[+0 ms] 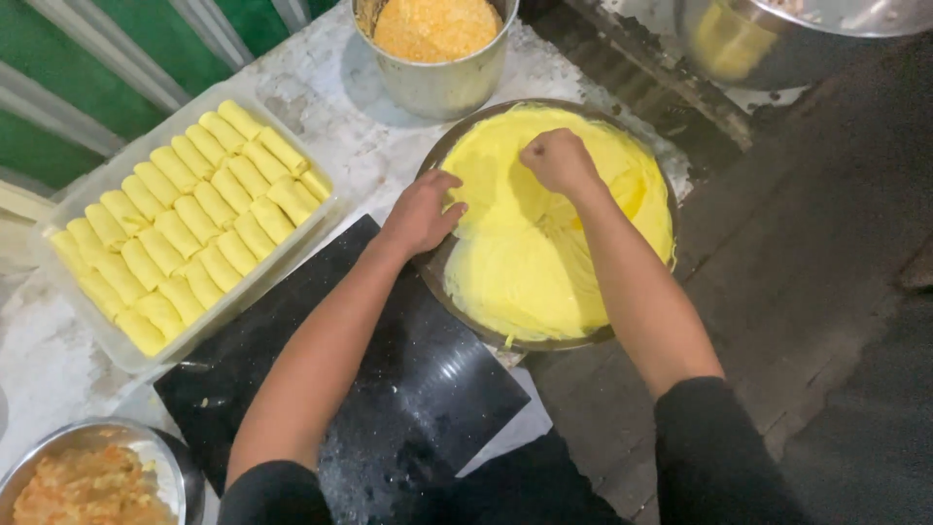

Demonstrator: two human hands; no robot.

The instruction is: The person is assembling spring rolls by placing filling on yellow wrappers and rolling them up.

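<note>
A round dark pan (pixel 439 267) holds a stack of thin yellow wrappers (pixel 544 262). My left hand (pixel 420 214) rests on the pan's left rim, fingers touching the edge of the top wrapper. My right hand (pixel 559 160) is closed, pinching the top wrapper near the far side of the stack. A black cutting board (pixel 389 389) lies under my left forearm, in front of the pan.
A clear plastic tray (pixel 92 185) at the left holds several rows of yellow rolls (pixel 190 224). A metal pot (pixel 437 78) of orange crumbs stands at the back. A metal bowl (pixel 185 467) with orange filling sits bottom left. Another metal bowl (pixel 768 39) is top right.
</note>
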